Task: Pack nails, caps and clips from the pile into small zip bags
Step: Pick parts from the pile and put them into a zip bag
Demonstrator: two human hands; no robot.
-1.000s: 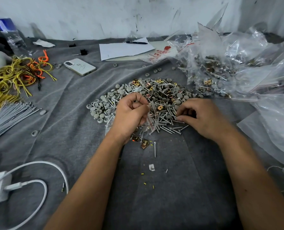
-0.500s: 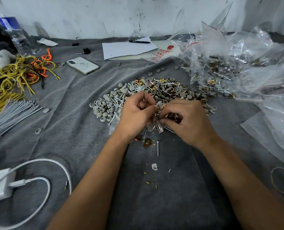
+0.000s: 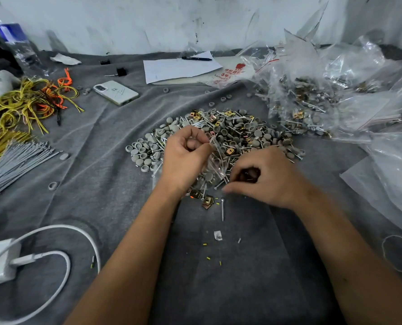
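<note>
A pile of grey caps, nails and brass clips lies on the grey cloth. At its near edge my left hand pinches the top of a small clear zip bag. The bag hangs toward the cloth, and a grey cap and nails show through it. My right hand is just right of the bag, fingers curled around a few small dark parts; which parts they are I cannot make out. A loose nail and two brass clips lie below the bag.
Filled and empty plastic bags heap up at the right. A phone, paper and a pen lie behind the pile. Yellow and orange ties and grey ties sit at the left, a white charger and cable at the near left.
My right hand went from the pile to the bag's mouth, then drew back to the right and down. My left hand raised the bag's top slightly.
</note>
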